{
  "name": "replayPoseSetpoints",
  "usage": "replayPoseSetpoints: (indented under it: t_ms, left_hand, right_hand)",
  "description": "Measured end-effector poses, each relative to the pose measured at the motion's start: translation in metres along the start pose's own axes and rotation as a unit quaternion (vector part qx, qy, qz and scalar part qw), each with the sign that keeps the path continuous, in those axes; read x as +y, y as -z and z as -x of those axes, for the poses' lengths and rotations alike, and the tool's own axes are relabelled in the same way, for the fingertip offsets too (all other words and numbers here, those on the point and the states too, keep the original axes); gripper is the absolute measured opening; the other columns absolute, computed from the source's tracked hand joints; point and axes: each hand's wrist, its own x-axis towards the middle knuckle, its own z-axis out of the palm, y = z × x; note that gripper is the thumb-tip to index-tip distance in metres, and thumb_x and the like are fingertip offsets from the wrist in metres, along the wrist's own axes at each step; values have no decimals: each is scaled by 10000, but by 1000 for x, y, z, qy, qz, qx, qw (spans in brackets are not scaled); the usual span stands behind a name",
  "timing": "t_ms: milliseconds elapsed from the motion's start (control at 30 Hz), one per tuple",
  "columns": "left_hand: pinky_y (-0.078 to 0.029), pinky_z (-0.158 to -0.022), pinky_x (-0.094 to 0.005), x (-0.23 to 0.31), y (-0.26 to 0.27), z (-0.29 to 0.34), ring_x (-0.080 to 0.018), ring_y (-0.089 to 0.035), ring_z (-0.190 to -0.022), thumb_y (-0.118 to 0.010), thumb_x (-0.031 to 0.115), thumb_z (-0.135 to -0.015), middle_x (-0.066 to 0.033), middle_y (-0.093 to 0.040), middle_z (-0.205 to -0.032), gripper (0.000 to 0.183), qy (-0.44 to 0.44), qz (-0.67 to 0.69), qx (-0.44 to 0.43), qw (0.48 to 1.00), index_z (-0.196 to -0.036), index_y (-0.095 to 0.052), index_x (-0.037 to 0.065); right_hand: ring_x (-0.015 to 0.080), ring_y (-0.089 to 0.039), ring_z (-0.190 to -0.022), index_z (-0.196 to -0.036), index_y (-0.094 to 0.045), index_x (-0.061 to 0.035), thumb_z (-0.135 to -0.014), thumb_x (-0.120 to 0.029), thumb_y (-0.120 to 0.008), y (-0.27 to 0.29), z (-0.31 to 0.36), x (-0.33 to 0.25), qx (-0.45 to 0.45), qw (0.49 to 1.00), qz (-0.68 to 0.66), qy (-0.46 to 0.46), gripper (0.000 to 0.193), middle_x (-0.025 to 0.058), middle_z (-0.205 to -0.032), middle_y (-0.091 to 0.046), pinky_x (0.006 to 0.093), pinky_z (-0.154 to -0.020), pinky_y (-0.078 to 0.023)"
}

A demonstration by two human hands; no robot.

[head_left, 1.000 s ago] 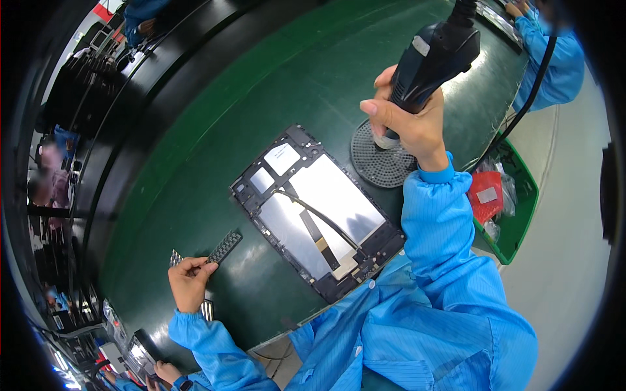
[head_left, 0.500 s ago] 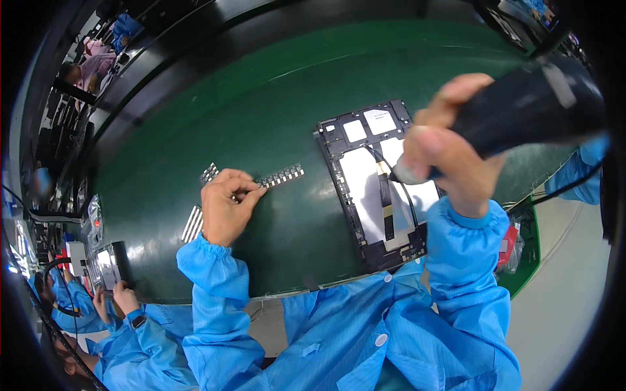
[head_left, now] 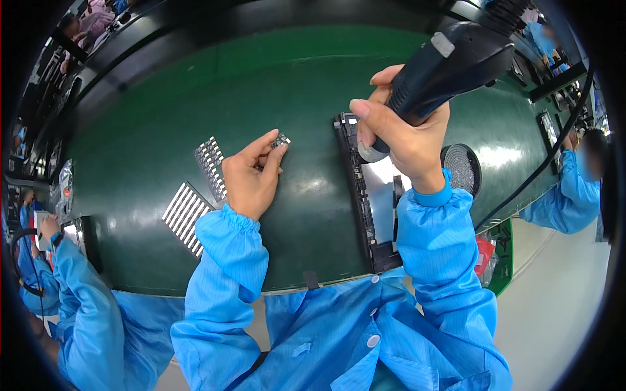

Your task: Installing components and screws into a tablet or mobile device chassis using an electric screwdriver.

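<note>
Your right hand (head_left: 409, 138) wrapped the black tool (head_left: 450, 72), its long axis slanting down-left, nose (head_left: 373, 153) over the opened tablet (head_left: 379, 199); your left hand (head_left: 253, 177) pinched a small strip (head_left: 282, 139). Green tabletop (head_left: 306, 215) stretched between left hand and tablet, its near edge beside the tablet's lower end.

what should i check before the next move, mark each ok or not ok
1. Right hand gripping the black handheld tool: ok, fingers wrapped round it.
2. Left hand holding the dark strip: ok, pinched at the fingertips.
3. Opened flat device fully visible: not ok, right hand and sleeve cover part.
4. Tool's pale tip touching the device: cannot tell.
5. Black cable away from the device: ok, it runs to the right.
</note>
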Motion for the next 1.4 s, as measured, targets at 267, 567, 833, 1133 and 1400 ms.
replayPoseSetpoints:
  t_ms: [267,567,833,1133,1400]
  left_hand:
    - [-481,-570,-203,1,2,1,-90,-614,-652,-640,101,-877,-77,-679,-805,253,-3,-29,-26,999,-1109,-642,-2]
    - [-516,-590,-226,8,2,5,-129,-665,-682,-631,44,-861,-123,-692,-787,139,-41,13,4,999,-966,-677,-35]
    - [-503,-652,-203,12,1,7,-108,-644,-773,-554,30,-918,-69,-672,-904,155,-8,50,-45,998,-1044,-622,-27]
    - [-552,-628,-246,-3,-4,7,-173,-679,-789,-487,-105,-846,-128,-668,-968,192,-112,26,-38,993,-927,-647,-36]
    - [-538,-729,-259,3,-6,14,-186,-653,-918,-515,-86,-864,-133,-639,-1065,214,-134,-26,-22,990,-1028,-640,-31]
  right_hand:
    - [92,-565,-474,-928,-581,51,-738,18,-724,1,0,6,-4,1000,9,4,239,38,-607,-611,211,-451,-421]
    - [80,-556,-485,-937,-576,39,-737,57,-713,-5,9,5,-22,1000,12,19,244,47,-606,-604,209,-441,-407]
    - [129,-564,-497,-1034,-510,6,-765,54,-698,-3,10,3,-70,996,40,28,332,74,-621,-583,245,-468,-461]
    - [78,-558,-499,-930,-572,34,-739,39,-723,-5,13,1,-10,1000,1,0,243,47,-615,-603,208,-440,-402]
    - [99,-571,-495,-979,-584,24,-758,3,-717,22,3,-29,46,994,4,99,258,39,-599,-604,215,-486,-438]
